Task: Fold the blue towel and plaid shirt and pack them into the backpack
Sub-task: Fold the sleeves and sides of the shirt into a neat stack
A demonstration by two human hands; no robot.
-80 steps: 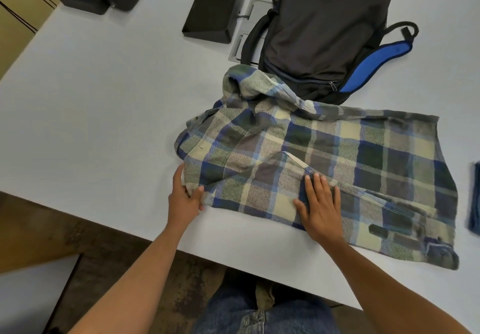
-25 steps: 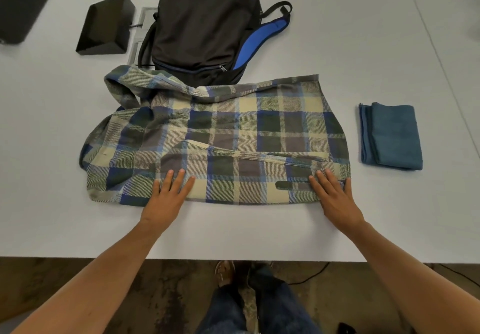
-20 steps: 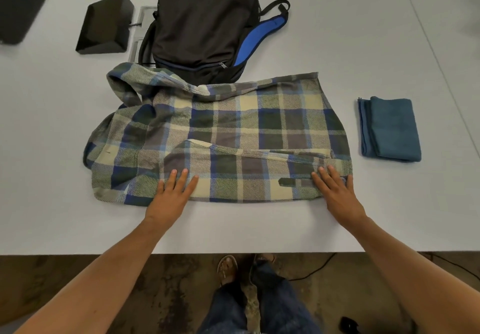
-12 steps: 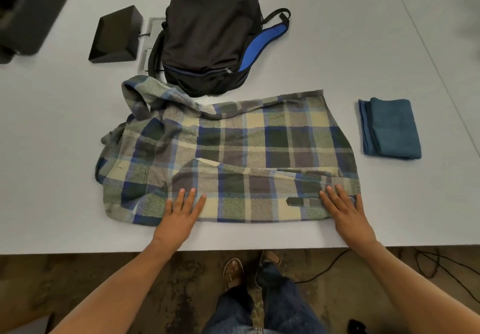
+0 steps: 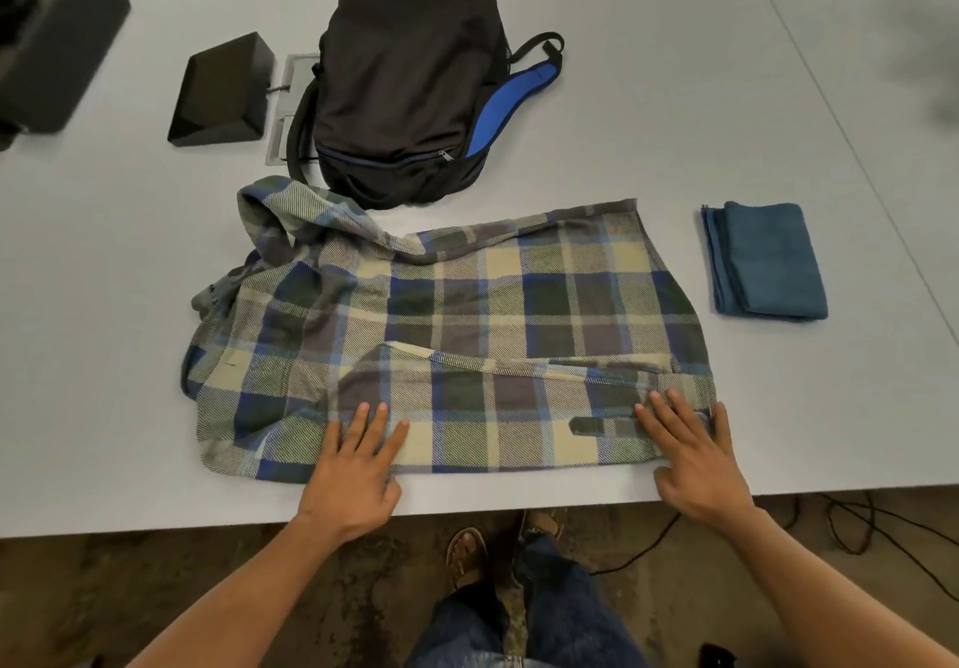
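Plaid shirt [image 5: 519, 314] lies long axis left-right (collar end left).

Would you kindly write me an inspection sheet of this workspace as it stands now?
Surface: pale grey table, near edge just under the hands.
Job's things: plaid shirt spread flat, near long edge folded over, one sleeve bunched by the backpack; blue towel already folded, right of the shirt, apart from it; backpack lying flat, front zip closed.
Clutter: black wedge-shaped box, metal plate partly under the backpack, dark blurred equipment at far left.
Hands: left hand and right hand pressing flat on the shirt's folded edge.
Cables: black cables on the floor, right.
Surroundings: mottled brown floor.
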